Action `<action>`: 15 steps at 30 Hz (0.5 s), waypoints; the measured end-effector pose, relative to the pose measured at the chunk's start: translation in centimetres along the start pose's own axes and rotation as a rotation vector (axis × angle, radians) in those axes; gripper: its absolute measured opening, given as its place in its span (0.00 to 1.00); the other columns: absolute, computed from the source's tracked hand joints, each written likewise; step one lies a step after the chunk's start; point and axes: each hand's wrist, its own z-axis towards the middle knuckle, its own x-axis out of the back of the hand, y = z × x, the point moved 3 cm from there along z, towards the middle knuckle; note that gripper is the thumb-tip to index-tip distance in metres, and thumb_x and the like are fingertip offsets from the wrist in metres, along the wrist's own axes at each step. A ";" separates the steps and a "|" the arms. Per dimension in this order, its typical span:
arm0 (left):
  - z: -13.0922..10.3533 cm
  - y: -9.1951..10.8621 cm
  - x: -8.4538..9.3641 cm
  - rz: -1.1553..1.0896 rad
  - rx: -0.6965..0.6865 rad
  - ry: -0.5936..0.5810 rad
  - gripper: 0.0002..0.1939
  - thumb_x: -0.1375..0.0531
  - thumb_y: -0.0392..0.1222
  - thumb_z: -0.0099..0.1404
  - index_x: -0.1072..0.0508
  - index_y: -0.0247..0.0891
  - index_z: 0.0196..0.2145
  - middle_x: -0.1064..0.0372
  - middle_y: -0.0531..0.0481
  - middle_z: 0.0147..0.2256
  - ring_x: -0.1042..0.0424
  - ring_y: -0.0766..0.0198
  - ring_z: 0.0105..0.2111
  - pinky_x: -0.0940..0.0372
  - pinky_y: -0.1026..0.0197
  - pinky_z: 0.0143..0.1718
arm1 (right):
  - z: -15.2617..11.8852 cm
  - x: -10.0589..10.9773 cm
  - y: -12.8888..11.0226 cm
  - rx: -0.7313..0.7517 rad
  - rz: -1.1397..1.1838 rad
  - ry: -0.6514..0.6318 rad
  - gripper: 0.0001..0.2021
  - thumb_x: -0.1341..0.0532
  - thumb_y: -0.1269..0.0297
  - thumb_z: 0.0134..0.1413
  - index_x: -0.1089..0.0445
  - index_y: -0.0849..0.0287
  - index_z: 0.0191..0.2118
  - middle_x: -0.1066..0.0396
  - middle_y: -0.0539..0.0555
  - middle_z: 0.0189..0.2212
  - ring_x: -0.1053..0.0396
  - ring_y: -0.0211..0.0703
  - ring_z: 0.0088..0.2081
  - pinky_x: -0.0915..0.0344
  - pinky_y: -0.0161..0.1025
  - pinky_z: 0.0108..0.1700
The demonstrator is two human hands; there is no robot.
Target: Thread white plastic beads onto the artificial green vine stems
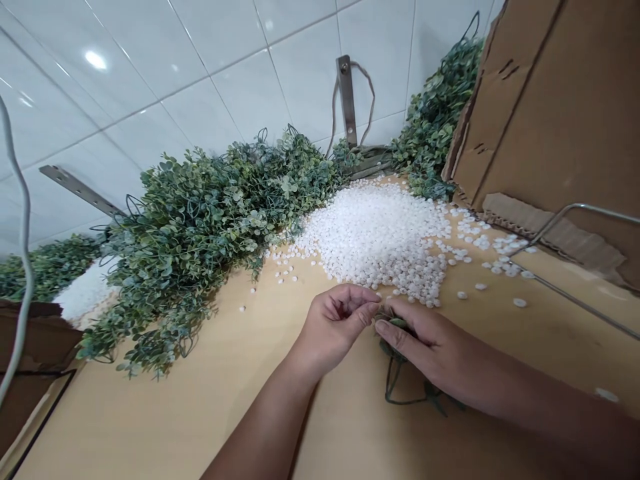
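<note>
Head view: left hand (pixel 336 328) pinched together, right hand (pixel 433 347) pinching a sprig (pixel 399 323), tabletop (pixel 215 400) stretching left to foliage (pixel 215 213).

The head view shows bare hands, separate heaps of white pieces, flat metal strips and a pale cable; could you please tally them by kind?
Hands (left hand, right hand): 2
White heaps (large heap, smaller heap): 2
Metal strips (upright strip, slanted strip): 2
Pale cable: 1
Total: 7

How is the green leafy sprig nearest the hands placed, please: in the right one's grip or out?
In: the right hand holds the green leafy sprig, leaves showing between thumb and fingers, a thin dark green loop below.
</note>
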 end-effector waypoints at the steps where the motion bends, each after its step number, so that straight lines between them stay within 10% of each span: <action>1: 0.0 0.0 0.1 0.002 -0.007 0.020 0.14 0.32 0.46 0.43 0.27 0.34 0.24 0.32 0.54 0.20 0.36 0.72 0.21 0.41 0.67 0.26 | 0.1 0.0 0.0 0.002 0.002 0.005 0.10 0.50 0.57 0.56 0.41 0.58 0.32 0.35 0.53 0.30 0.37 0.43 0.34 0.41 0.41 0.36; 15: 0.3 0.0 0.5 -0.008 -0.004 0.131 0.16 0.31 0.46 0.42 0.25 0.34 0.28 0.31 0.52 0.23 0.35 0.71 0.21 0.38 0.66 0.27 | 0.3 0.8 -0.2 0.077 0.032 0.194 0.09 0.49 0.61 0.55 0.39 0.58 0.27 0.40 0.48 0.20 0.41 0.37 0.26 0.43 0.34 0.27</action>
